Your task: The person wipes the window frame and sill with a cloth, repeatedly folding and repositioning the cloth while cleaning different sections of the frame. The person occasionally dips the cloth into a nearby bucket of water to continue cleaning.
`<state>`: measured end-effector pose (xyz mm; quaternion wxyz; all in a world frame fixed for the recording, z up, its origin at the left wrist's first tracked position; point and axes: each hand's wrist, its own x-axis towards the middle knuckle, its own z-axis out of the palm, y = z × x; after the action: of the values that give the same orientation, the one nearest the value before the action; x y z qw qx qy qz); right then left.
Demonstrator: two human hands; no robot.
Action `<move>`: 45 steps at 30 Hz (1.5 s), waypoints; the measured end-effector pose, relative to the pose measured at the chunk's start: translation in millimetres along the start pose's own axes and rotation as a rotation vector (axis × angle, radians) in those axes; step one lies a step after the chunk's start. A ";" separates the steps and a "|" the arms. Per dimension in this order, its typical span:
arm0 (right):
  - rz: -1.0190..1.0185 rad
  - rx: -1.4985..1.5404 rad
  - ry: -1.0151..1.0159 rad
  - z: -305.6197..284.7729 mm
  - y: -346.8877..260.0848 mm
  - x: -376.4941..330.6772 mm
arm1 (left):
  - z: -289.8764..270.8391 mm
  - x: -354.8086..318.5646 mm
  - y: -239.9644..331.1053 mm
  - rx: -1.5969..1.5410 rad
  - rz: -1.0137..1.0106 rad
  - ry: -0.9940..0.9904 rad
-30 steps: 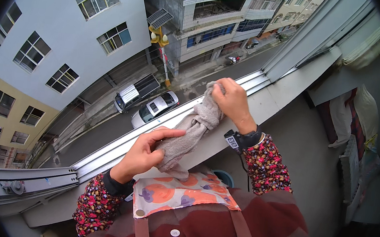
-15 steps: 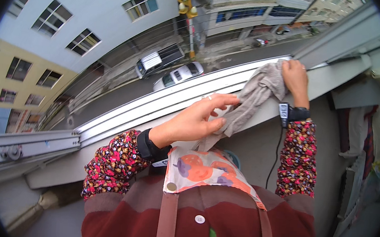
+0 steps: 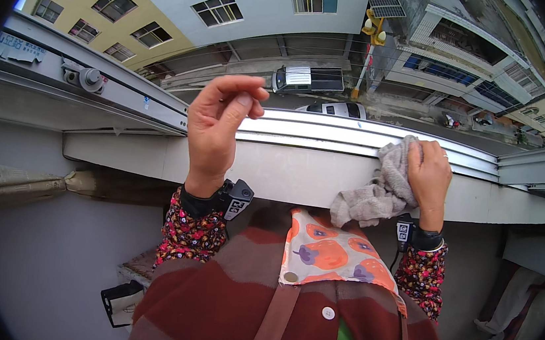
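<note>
- Since half a second ago the left hand [image 3: 218, 131] has let go of the grey cloth [image 3: 380, 191] and lifted clear; it is now empty, fingers loosely curled, thumb and forefinger nearly meeting, above the white sill [image 3: 285, 171].
- The right hand [image 3: 429, 173] has come down with the cloth onto the metal window track [image 3: 330, 131].
- The cloth's long axis runs from the track down toward the person, slanting left.
- The right hand presses the cloth's upper end, fingers closed over it; the bunched rest hangs below and left of that grip, over the sill's face.
</note>
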<state>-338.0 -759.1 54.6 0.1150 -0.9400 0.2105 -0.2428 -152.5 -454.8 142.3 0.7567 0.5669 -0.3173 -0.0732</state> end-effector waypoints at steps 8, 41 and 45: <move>-0.236 0.371 -0.384 6.8 -77.3 20.5 | 18.6 -71.5 -3.1 0.254 -0.163 0.124; -0.505 0.242 -0.387 7.0 -78.5 17.3 | -17.7 -49.5 -3.6 0.342 -0.268 -0.272; -0.303 0.116 -0.379 -36.1 -11.8 10.0 | 30.3 -18.3 -0.6 0.453 -0.204 -0.659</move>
<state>-344.3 -757.2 93.3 0.1686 -0.9813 0.0276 -0.0885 -183.9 -471.1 139.2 0.4594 0.6941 -0.4927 -0.2538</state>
